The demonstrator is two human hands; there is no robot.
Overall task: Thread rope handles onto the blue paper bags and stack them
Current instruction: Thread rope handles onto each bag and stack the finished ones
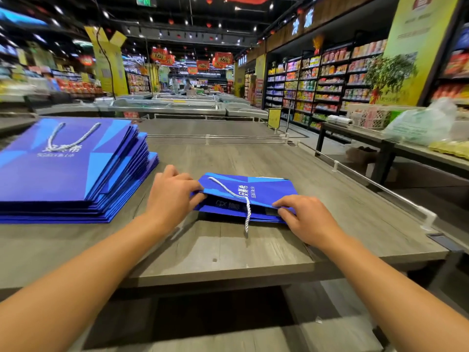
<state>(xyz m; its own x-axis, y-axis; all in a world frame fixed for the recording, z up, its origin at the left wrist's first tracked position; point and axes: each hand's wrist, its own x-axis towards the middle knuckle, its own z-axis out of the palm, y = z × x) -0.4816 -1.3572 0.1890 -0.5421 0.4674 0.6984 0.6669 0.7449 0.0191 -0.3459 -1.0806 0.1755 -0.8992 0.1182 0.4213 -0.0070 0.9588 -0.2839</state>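
A flat blue paper bag (269,189) lies in the middle of the grey wooden table (228,247), its open mouth facing me. A white rope handle (229,190) runs across its top panel and hangs over the near edge. My left hand (172,193) pinches the left corner of the bag's upper panel. At the right corner, my right hand (304,218) pinches the near edge. To the left sits a tall stack of blue bags (68,171); the top one shows a white rope handle (68,138).
A thin metal rail (380,186) runs along the table's right edge and across the back. Further tables stand to the right with a white plastic bag (418,123). Store shelves and freezer cases fill the background.
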